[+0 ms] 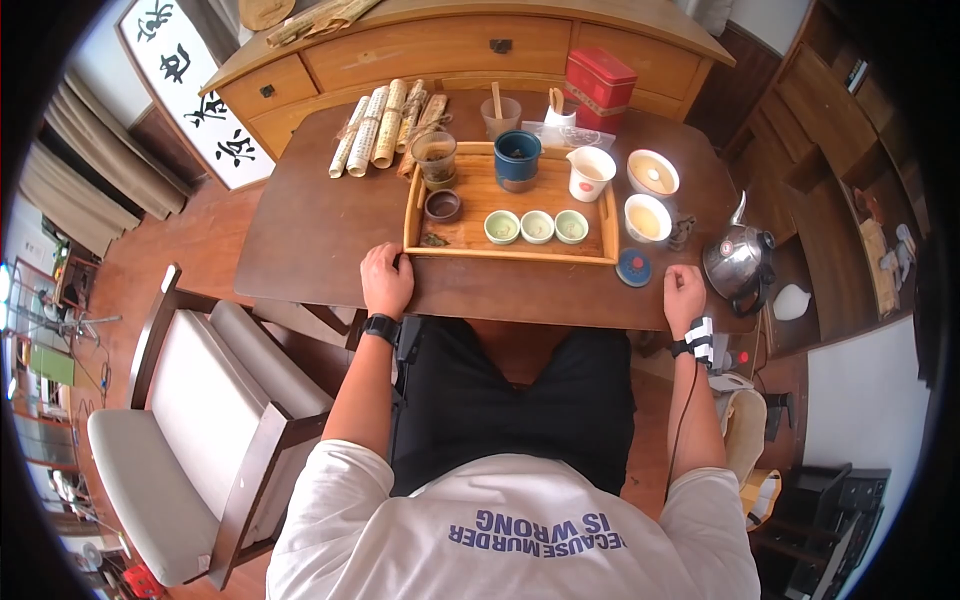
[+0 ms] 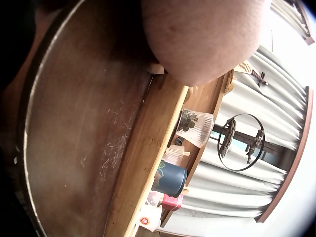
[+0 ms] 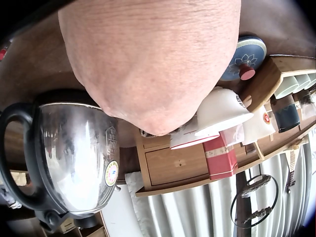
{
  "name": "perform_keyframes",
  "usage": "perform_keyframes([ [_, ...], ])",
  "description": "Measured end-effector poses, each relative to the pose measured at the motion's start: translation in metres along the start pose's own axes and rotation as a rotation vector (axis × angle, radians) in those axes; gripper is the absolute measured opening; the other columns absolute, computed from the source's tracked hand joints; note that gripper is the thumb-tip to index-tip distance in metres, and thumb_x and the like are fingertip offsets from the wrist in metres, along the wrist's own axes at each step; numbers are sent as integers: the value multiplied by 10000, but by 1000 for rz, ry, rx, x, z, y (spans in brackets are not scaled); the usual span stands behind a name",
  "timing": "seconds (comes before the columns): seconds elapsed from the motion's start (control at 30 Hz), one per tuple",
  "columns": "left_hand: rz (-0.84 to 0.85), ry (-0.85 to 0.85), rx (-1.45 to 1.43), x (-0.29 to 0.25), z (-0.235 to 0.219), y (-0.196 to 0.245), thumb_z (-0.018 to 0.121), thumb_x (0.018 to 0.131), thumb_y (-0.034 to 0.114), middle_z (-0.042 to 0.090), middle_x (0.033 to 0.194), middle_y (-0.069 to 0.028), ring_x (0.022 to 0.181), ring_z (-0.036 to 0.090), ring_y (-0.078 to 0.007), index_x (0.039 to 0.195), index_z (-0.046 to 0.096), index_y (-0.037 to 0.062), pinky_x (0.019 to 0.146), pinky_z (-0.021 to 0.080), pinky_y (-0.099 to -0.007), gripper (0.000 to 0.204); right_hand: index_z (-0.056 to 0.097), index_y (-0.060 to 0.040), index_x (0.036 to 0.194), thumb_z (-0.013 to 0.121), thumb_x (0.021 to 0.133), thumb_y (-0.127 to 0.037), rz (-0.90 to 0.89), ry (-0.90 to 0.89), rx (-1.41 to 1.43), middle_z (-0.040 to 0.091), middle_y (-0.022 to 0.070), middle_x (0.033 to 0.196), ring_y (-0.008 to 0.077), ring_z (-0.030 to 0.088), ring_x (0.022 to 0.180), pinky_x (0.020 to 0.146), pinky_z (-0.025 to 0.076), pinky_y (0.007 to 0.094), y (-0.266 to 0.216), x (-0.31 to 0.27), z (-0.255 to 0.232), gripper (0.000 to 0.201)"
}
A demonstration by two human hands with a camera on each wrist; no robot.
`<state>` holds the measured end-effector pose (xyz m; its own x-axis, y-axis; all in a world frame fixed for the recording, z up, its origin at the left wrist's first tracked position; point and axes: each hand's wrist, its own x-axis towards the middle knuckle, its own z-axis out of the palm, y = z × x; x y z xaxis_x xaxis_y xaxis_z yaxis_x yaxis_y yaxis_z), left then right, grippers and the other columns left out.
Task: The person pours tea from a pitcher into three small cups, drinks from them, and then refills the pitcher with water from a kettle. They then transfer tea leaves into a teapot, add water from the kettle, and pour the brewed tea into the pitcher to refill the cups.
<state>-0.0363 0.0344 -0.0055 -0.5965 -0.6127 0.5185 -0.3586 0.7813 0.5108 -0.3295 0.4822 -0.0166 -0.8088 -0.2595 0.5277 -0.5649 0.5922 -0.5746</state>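
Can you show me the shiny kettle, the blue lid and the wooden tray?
Metal kettle [image 3: 73,155], right wrist view: the side of its body.
Blue lid [image 3: 251,55], right wrist view: its top, beside the red knob.
Wooden tray [image 1: 478,195], head view: its bare floor.

The rectangular wooden tray [image 1: 512,256] lies flat along the counter's [image 1: 310,220] near edge, its near left corner just beside the left hand [image 1: 387,282]. Nearest the right hand [image 1: 685,293], a round blue lid [image 1: 634,268] lies knob up; the shiny steel kettle [image 1: 733,256] stands upright near the counter's right edge.
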Motion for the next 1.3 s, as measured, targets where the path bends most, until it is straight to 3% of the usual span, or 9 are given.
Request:
perform_keyframes([
  [0.7, 18, 30, -1, 0, 2, 0, 678, 885, 87, 723, 1003, -193, 1043, 660, -406, 949, 699, 2, 947, 507, -485, 109, 717, -14, 902, 710, 904, -82, 1, -8, -2, 677, 143, 894, 320, 662, 800, 742, 535, 408, -3, 0, -2, 68],
  [1.3, 10, 22, 16, -2, 3, -2, 685, 897, 95, 727, 1049, -182, 1079, 652, -396, 972, 694, 12, 971, 493, -480, 112, 718, -19, 903, 713, 907, -89, -10, -12, -11, 677, 136, 893, 314, 664, 793, 732, 536, 405, -1, 0, -2, 70],
])
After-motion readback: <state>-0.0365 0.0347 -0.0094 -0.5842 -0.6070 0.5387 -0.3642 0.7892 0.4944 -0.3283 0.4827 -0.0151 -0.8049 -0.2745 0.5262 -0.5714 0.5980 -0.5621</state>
